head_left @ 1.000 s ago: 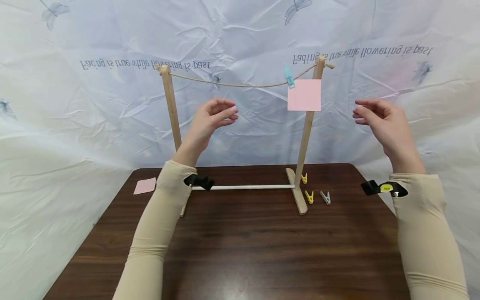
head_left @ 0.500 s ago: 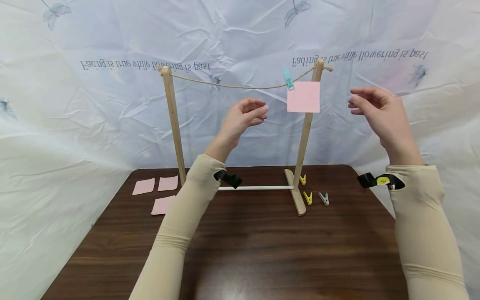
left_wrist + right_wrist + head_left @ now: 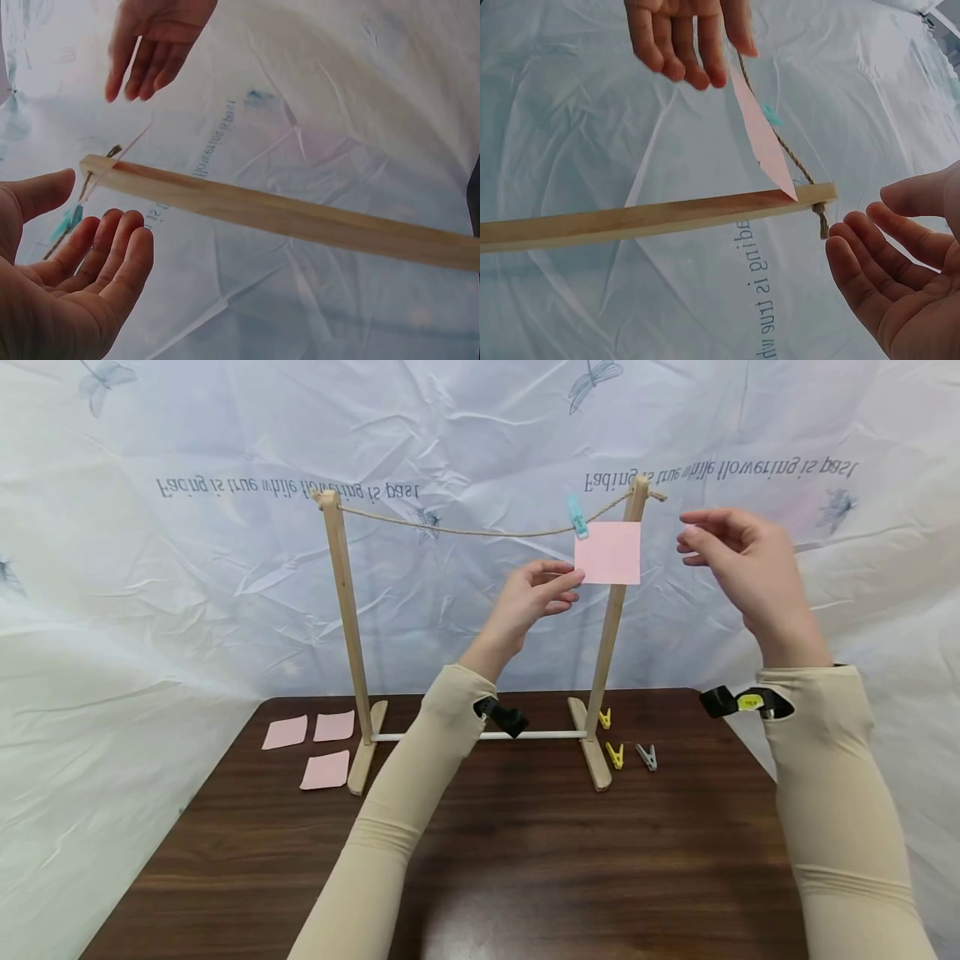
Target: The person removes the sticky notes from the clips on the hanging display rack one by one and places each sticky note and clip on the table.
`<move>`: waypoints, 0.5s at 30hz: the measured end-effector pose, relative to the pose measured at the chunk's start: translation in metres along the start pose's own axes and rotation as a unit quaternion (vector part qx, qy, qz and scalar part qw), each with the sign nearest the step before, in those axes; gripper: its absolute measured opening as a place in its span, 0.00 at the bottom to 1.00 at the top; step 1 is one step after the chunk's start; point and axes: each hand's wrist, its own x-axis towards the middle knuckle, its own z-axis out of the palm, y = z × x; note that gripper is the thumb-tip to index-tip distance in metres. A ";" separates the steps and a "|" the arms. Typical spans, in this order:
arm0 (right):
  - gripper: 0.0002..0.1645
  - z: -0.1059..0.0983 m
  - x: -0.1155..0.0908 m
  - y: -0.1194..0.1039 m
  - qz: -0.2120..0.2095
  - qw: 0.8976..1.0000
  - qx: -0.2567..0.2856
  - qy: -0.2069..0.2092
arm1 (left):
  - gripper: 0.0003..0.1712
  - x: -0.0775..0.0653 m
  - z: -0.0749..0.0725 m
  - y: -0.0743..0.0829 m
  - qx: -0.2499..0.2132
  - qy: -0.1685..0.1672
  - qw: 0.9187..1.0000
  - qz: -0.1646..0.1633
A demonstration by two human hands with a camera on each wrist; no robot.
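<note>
A pink square of paper (image 3: 609, 553) hangs by its upper left corner from a teal clothespin (image 3: 577, 517) on a thin rope (image 3: 465, 532). My left hand (image 3: 528, 602) is at the paper's lower left corner, where the thumb tip overlaps it in the head view. In the left wrist view, thumb and fingers of that left hand (image 3: 75, 277) stand apart with a gap between them. Off to the paper's right, my right hand (image 3: 750, 568) is raised with loosely bent fingers and holds nothing. The right wrist view has the right hand (image 3: 900, 262) beside the knotted rope end (image 3: 822, 221).
Two wooden posts, left (image 3: 345, 610) and right (image 3: 613, 635), carry the rope and are joined low by a white rod (image 3: 532, 735). Pink papers (image 3: 326, 771) lie at the table's left. Yellow clothespins (image 3: 615, 755) and a grey clothespin (image 3: 647, 757) lie by the right foot.
My left hand has moved right to the hanging paper's lower corner, uncovering the papers on the table's left. My right hand has risen and shifted slightly left.
</note>
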 end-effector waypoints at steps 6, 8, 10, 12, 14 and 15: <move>0.17 0.010 0.007 -0.009 -0.004 1.000 -0.011 -0.003 | 0.19 0.007 0.014 -0.004 -0.026 0.006 1.000 -0.007; 0.17 0.013 0.010 -0.013 -0.007 1.000 -0.011 -0.005 | 0.17 0.009 0.016 -0.005 -0.034 0.012 0.999 -0.006; 0.18 0.017 0.013 -0.016 -0.010 1.000 -0.016 -0.007 | 0.15 0.009 0.016 -0.007 -0.038 0.016 0.999 -0.002; 0.19 0.020 0.017 -0.020 -0.010 1.000 -0.024 -0.011 | 0.13 0.009 0.014 -0.009 -0.040 0.023 0.999 -0.001; 0.20 0.023 0.021 -0.023 -0.011 0.999 -0.032 -0.014 | 0.12 0.010 0.012 -0.011 -0.037 0.029 0.999 -0.001; 0.20 0.025 0.022 -0.025 -0.010 0.999 -0.037 -0.016 | 0.12 0.010 0.011 -0.012 -0.034 0.032 0.999 -0.001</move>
